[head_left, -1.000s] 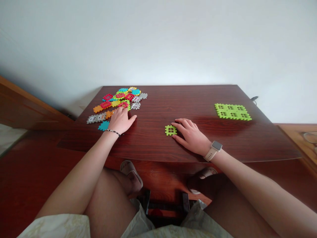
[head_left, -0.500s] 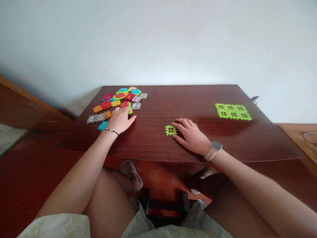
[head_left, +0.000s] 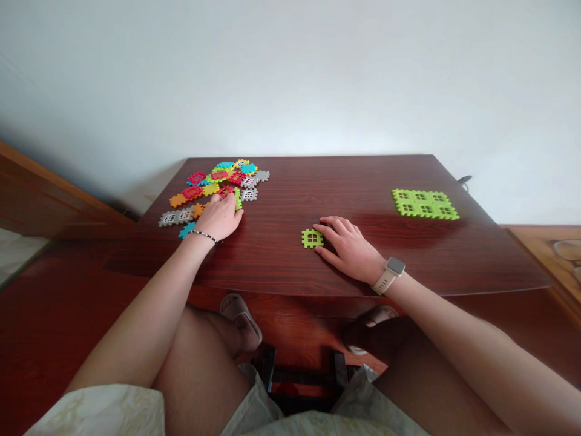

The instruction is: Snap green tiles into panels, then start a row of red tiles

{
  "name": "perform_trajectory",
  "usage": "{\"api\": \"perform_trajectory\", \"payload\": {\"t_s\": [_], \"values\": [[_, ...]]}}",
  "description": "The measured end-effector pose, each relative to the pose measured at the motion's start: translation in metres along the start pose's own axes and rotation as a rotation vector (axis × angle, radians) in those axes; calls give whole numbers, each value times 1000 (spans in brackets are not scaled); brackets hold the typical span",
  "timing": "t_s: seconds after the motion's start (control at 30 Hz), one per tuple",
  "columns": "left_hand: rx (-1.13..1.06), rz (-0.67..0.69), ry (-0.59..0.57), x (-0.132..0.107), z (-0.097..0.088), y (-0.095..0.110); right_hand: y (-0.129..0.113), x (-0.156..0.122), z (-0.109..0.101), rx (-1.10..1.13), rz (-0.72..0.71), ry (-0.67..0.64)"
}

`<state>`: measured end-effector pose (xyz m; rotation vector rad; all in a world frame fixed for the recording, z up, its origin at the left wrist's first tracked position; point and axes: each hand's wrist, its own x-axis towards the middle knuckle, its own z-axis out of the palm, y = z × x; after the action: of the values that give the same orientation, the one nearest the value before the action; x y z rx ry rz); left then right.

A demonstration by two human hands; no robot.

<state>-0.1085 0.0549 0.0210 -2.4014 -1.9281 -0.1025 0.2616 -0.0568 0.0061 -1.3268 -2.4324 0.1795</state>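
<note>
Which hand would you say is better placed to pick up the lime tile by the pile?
Left hand, probably: it lies beside the lime tile at the pile; the right hand is farther off.

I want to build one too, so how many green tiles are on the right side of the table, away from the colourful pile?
Loose green tile beside the right hand: 1
Tiles joined in the green sheet: 6
Total: 7

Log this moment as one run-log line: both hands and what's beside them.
left hand | at plastic tile pile, by lime tile | right hand | beside lone lime tile | joined lime tiles farther right on dark wood table
</note>
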Motion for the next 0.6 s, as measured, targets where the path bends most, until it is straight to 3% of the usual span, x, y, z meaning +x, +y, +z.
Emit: {"api": "perform_trajectory", "payload": {"t_s": [0.6], "values": [[-136, -3, 86, -10, 4, 7, 2, 3, 3, 1, -8, 9]]}}
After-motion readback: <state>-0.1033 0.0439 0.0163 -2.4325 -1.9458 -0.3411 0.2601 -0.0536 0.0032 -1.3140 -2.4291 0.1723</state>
